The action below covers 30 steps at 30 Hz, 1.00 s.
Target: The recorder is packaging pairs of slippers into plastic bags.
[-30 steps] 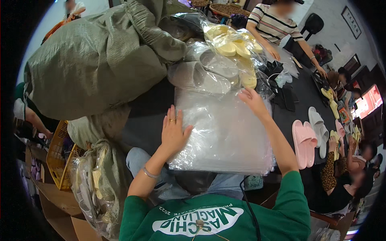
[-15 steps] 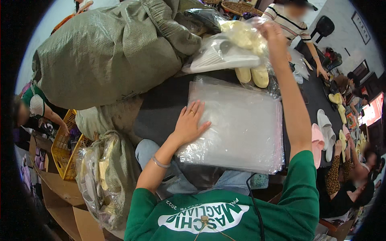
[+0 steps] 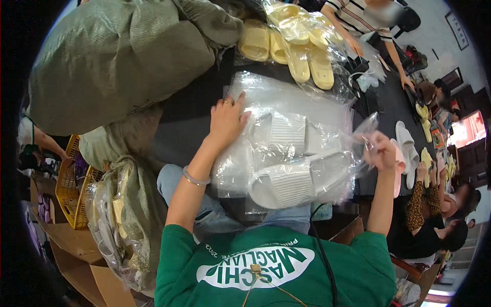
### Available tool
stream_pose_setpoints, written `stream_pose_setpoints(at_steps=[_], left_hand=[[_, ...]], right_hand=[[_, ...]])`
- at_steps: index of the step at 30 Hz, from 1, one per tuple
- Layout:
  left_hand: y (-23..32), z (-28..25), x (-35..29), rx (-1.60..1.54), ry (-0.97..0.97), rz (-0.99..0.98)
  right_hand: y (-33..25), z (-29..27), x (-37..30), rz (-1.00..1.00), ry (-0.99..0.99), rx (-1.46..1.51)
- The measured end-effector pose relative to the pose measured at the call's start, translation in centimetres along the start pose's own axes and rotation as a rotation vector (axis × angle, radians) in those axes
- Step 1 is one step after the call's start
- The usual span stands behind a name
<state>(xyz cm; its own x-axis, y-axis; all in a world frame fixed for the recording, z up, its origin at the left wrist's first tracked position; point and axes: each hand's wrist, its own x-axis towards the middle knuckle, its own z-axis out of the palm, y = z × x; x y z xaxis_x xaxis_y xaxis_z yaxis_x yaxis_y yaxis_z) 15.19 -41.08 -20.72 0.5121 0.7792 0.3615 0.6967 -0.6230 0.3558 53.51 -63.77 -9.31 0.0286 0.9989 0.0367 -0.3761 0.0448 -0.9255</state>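
A pair of light grey slippers (image 3: 292, 184) with ribbed straps lies inside a clear plastic bag (image 3: 327, 118), on top of a stack of flat clear bags (image 3: 230, 171) before me. My right hand (image 3: 381, 151) pinches the gathered end of the slippers' bag at its right side. Flat on the stack's left part rests my left hand (image 3: 227, 120), fingers spread and holding nothing, beside the slippers. Beyond the stack, several bagged yellow slippers (image 3: 321, 66) are piled on the black table (image 3: 179, 123).
A big olive woven sack (image 3: 117, 66) fills the far left. An open sack (image 3: 146, 204) of bagged slippers stands by my left side, near a yellow basket (image 3: 66, 189) and cardboard boxes (image 3: 76, 240). Pink slippers (image 3: 398, 166) and grey slippers (image 3: 405, 146) lie at right; co-workers sit beyond.
My right hand has come back toward me from the far pile, bringing the bagged grey slippers onto the stack. My left hand stays on the bags, slightly farther away and left.
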Motion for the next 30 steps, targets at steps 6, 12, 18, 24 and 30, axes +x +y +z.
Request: stream_pose_setpoints(at_steps=[6,12,18,24,30], left_hand=[[0.3,-1.2,-0.3,0.021,0.081,0.06],[2.1,-2.4,-0.2,-0.188,0.032,0.037],[2.7,-2.7,-0.6,-0.573,0.061,-0.211],[0.7,-2.1,0.1,-0.89,0.173,-0.45],[0.3,-1.2,-0.1,-0.789,0.12,-0.421]], right_hand=[[1.8,-4.2,-6.6,0.218,0.118,-0.02],[-0.3,4.1,-2.1,0.812,-0.226,-0.765],[1.7,7.8,2.1,0.844,-0.34,-0.945],[4.1,8.8,3.6,0.429,-0.372,-1.092],[5.8,8.9,6.0,-0.19,-0.512,-1.451]])
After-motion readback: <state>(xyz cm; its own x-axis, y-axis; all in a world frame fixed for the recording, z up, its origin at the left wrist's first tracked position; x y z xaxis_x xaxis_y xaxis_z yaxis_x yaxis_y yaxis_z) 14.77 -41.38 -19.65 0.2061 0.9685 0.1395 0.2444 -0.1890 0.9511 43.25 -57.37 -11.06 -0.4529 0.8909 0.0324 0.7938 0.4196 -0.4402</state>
